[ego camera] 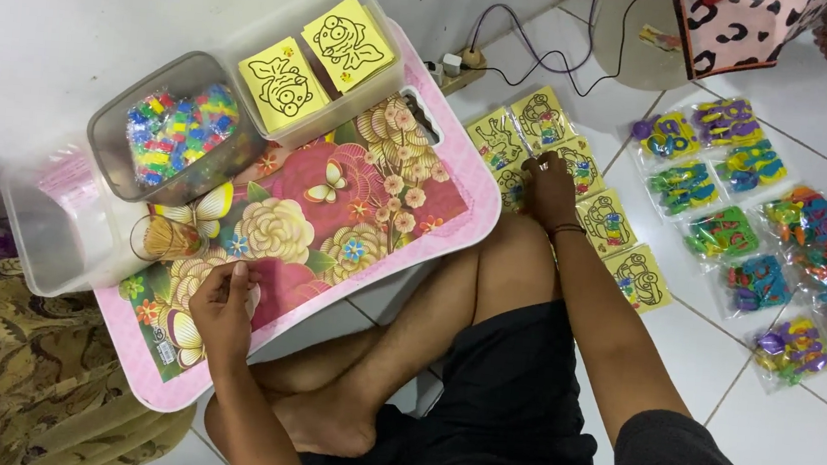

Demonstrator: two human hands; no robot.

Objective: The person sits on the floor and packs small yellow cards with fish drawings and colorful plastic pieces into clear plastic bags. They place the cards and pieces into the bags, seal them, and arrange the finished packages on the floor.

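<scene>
Left hand (223, 308) curled on floral surface (337, 207), grip unclear; right hand (547, 186) spread on yellow packets (574, 191), nothing gripped. Several packets laid out, cards (314, 57) left in tub.

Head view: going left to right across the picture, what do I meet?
Empty clear tub → grey tub of coloured beads → left hand on the floral lap tray → right hand on the yellow picture packs → bags of coloured plastic pieces.
</scene>
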